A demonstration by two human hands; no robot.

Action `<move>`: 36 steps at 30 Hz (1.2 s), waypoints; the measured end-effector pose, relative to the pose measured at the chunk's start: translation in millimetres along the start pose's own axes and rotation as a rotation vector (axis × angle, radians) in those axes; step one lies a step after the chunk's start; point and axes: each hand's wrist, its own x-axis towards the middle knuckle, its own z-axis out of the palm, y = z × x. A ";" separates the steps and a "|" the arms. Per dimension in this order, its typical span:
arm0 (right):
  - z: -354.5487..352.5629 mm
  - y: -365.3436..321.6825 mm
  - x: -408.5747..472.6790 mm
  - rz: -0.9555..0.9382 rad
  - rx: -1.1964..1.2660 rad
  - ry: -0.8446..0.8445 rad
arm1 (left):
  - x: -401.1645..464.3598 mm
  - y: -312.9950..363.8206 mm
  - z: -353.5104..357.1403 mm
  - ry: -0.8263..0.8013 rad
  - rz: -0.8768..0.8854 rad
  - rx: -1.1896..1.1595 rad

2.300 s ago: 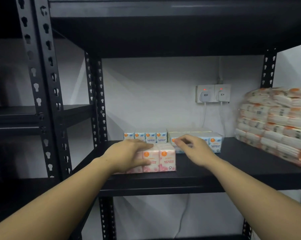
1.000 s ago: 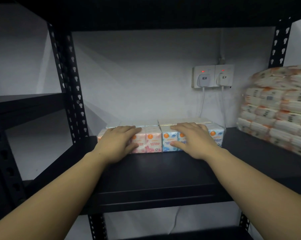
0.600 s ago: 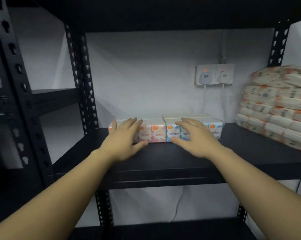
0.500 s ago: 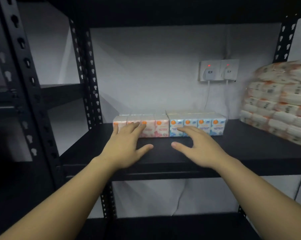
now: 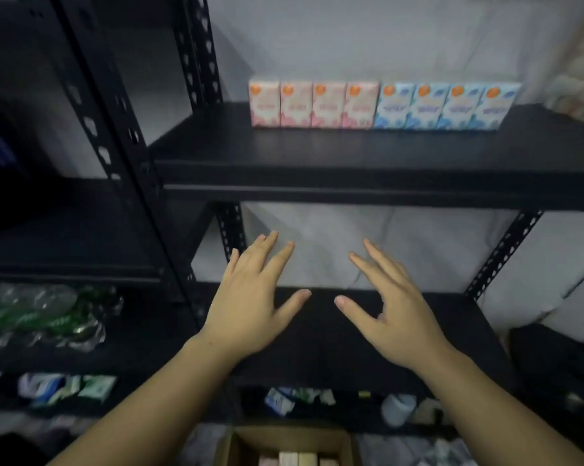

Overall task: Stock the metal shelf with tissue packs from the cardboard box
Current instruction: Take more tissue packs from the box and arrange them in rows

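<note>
Black steel carries your work so far: on the metal shelf [image 5: 317,153] a row of tissue packs [image 5: 383,105] stands upright at the back, four pink on the left touching four blue on the right, close to the pale wall [image 5: 368,35]. Your left hand [image 5: 250,311] and right hand [image 5: 391,314] hang in the air below that level, fingers spread and straight, holding nothing and touching nothing. The cardboard box [image 5: 287,445] sits at the bottom edge of the view, open, with a few more packs showing inside.

What could go wrong from here is mostly a matter of reach and light. The box lies low and partly out of view, so a blind grab could pinch only one pack of a bundle and let the rest slip. Bringing a load up, you could clip the front lip of the shelf, or push the new packs in too hard and knock the standing row askew.

Around you the room is dim. A second dark rack stands to your left, holding crumpled clear and green plastic [image 5: 45,314] and some small packets [image 5: 69,388]. Wrapped bundles [image 5: 576,92] sit blurred at the far right of the shelf, and small items on the lowest level are too blurred to name.
</note>
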 end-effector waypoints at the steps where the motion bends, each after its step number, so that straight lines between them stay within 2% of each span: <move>1: 11.4 7.2 -7.5 0.046 -0.005 -0.050 | -10.6 -8.0 13.6 -0.048 -0.038 -0.011; 10: 133.7 84.5 -98.6 0.345 0.013 -0.464 | -125.3 -69.6 159.1 -0.454 -0.305 -0.127; 16: 227.3 142.8 -184.7 0.577 0.038 -0.598 | -203.8 -99.0 265.8 -0.702 -0.482 -0.186; 21: 312.2 192.9 -249.0 0.745 -0.017 -0.699 | -261.9 -121.1 357.0 -0.841 -0.636 -0.215; 24: 361.9 224.4 -276.9 0.814 -0.104 -0.682 | -291.7 -137.8 415.2 -0.918 -0.689 -0.214; 29: 438.7 286.8 -318.8 0.933 -0.216 -0.538 | -334.8 -169.7 514.5 -0.951 -0.771 -0.222; 36: 504.4 327.6 -364.1 0.983 -0.151 -0.375 | -391.4 -200.4 638.0 -0.955 -0.873 -0.234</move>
